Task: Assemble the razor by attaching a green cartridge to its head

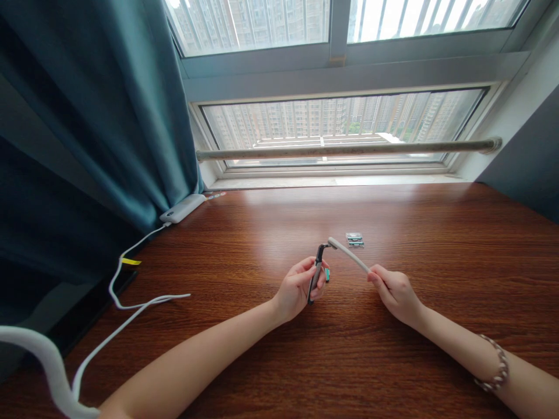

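My left hand (301,288) is closed around the grey and black handle of a razor (315,276), which it holds nearly upright above the table. My right hand (397,294) pinches the end of a slim, pale toothbrush (351,255). The brush's head meets or nearly meets the razor's head; whether they touch I cannot tell. Just behind the left fingers, a small green piece (327,274) is partly hidden. Beyond the brush, a clear pack with green razor cartridges (354,240) lies flat on the table.
The brown wooden table (262,215) reaches to the window sill. A white power bank-like device (183,208) lies at the back left by the blue curtain (105,105). Its white cable (114,285) loops along the left side. A metal rail (349,151) crosses the window.
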Demonstrator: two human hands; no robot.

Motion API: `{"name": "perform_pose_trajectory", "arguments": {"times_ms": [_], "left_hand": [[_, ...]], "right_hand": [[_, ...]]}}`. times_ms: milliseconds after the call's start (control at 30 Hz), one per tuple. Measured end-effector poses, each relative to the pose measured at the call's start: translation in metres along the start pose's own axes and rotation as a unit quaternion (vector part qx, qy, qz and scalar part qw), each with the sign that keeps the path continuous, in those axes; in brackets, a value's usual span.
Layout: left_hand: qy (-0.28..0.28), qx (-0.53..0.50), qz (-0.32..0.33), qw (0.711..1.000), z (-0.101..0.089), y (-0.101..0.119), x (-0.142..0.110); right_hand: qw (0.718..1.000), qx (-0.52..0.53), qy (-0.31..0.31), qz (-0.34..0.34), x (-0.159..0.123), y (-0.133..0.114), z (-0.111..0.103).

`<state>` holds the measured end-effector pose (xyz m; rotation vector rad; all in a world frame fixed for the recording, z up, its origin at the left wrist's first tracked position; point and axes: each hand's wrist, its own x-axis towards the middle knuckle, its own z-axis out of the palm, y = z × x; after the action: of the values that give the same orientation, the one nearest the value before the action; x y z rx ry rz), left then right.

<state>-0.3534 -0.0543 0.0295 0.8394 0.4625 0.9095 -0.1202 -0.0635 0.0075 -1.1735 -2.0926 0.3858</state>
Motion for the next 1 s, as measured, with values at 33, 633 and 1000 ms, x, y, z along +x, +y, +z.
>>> {"name": "perform_pose_trajectory", "arguments": {"times_ms": [33, 633, 1000], "left_hand": [[0.004, 0.003, 0.004, 1.000, 0.0002, -0.0002, 0.0001], [0.065, 0.179, 0.094, 0.977, -0.0014, -0.0009, -0.0011], [0.065, 0.219, 0.116, 0.967, 0.0006, 0.0000, -0.0031]], "right_hand": [[1.000, -0.001, -0.006, -0.005, -0.0001, -0.0003, 0.0000], [0.999, -0.011, -0.007, -0.042, -0.0017, -0.0028, -0.0014], [1.000, 0.000, -0.012, -0.002, -0.0003, -0.0002, -0.0016]]}}
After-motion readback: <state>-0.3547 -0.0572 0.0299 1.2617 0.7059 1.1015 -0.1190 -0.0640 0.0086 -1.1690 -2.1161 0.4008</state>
